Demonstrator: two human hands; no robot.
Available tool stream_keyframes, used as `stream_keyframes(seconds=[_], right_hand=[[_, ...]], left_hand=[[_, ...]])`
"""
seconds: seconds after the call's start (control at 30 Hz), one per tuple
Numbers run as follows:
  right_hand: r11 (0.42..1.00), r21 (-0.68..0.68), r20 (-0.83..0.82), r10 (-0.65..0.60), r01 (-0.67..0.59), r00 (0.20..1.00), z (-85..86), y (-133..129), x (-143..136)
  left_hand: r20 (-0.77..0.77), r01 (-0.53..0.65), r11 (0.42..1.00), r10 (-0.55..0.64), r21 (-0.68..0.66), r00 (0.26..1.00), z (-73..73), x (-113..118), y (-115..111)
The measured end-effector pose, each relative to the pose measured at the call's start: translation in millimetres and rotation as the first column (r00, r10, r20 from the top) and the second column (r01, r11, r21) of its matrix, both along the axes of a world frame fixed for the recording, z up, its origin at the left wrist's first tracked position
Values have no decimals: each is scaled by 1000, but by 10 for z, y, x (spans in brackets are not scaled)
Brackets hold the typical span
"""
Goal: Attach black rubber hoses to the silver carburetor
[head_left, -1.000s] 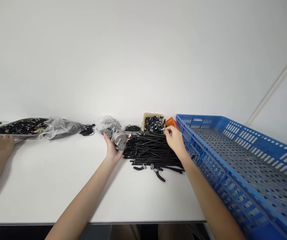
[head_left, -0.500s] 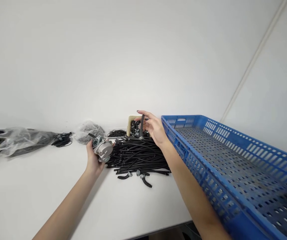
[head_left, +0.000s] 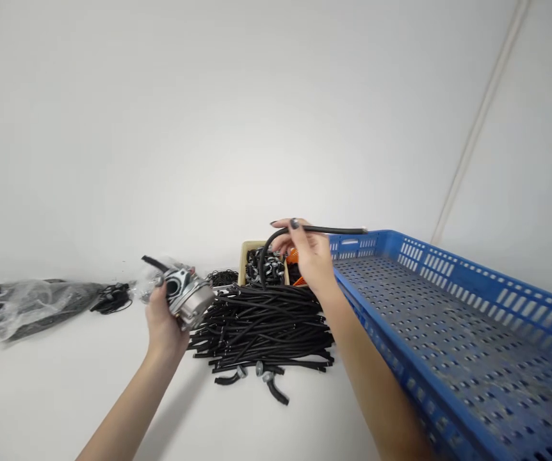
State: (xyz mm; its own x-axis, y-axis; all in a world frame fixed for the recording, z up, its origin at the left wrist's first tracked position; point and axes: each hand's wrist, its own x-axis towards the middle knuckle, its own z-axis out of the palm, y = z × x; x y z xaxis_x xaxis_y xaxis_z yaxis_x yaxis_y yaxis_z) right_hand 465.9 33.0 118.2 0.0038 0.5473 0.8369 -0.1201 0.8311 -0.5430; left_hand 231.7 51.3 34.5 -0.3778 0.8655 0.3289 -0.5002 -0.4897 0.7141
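Observation:
A silver metal carburetor [head_left: 190,301] is held up in my left hand [head_left: 163,323], its dark round bore turned toward me and a short black tube [head_left: 155,262] sticking out at its upper left. My right hand [head_left: 307,253] pinches a black rubber hose [head_left: 336,230] between thumb and fingers. One part of the hose stretches right past my hand; the other curves down toward a pile of black hoses [head_left: 266,326] on the table. Short bent hoses with grey fittings [head_left: 275,390] lie in front of the pile.
Behind the pile stands a cream bin [head_left: 244,264] of small dark and metal parts, with an orange container [head_left: 294,259] beside it. A large blue perforated crate [head_left: 439,307] fills the right side. Plastic-bagged parts [head_left: 50,307] and black cords [head_left: 111,298] lie at left.
My right hand has lifted the hose, which now bends over my fingers and extends to the right. The carburetor has moved slightly left and tilted, and the camera view has shifted.

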Motion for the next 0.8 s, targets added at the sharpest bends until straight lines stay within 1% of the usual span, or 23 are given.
stream_keyframes(seconds=[0.1, 0.17, 0.23, 0.3, 0.4, 0.47, 0.6, 0.7, 0.8], right_hand=[[998, 50, -133, -41, 48, 990, 32, -48, 44], [994, 60, -190, -81, 94, 979, 61, -91, 43], [989, 62, -231, -115, 133, 966, 88, -132, 20], [988, 60, -262, -123, 143, 957, 102, -157, -10], [991, 49, -281, -108, 127, 954, 85, -156, -37], [992, 37, -257, -108, 121, 960, 59, -142, -43], [990, 45, -201, -120, 132, 972, 35, -162, -47], [988, 51, -276, -124, 143, 953, 54, -237, -54], [994, 53, -345, -74, 98, 936, 65, -310, -87]], left_hand=[[-27, -113, 984, 118, 139, 993, 225, 208, 24], [-52, -190, 956, 207, 222, 977, 360, 325, 40], [-84, -222, 939, 252, 262, 964, 465, 410, 39], [-114, -217, 934, 257, 282, 960, 536, 474, 16], [-127, -213, 932, 259, 293, 958, 588, 561, -41], [-118, -215, 934, 257, 285, 959, 599, 603, -71], [-144, -198, 942, 243, 273, 959, 605, 573, -83], [-201, -263, 917, 330, 300, 922, 623, 468, -79], [-257, -336, 881, 427, 333, 867, 651, 384, -92]])
